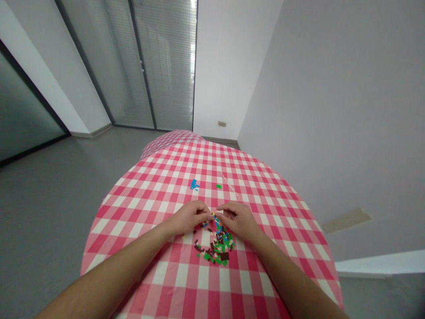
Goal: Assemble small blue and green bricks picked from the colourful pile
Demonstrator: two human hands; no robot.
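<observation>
Small toy building bricks (219, 243) in green, dark brown, blue, white and yellow lie in a loose, curved heap on the table, between and below my hands. My left hand (191, 217) is at the heap's upper left, thumb and forefinger pinched together; whatever sits between the tips is too small to make out. Across from it, my right hand (239, 219) reaches in from the right. Its forefinger and thumb are apart, the thumb tip close to a few yellow and blue bricks at the top of the heap. Its other fingers curl under.
A red-and-white checked cloth covers the round-edged table (159, 266). Beyond my hands lie a small group of blue bricks (194, 184) and a green brick (218, 186). A wall (332, 110) rises on the right; glass partitions (159, 66) stand behind.
</observation>
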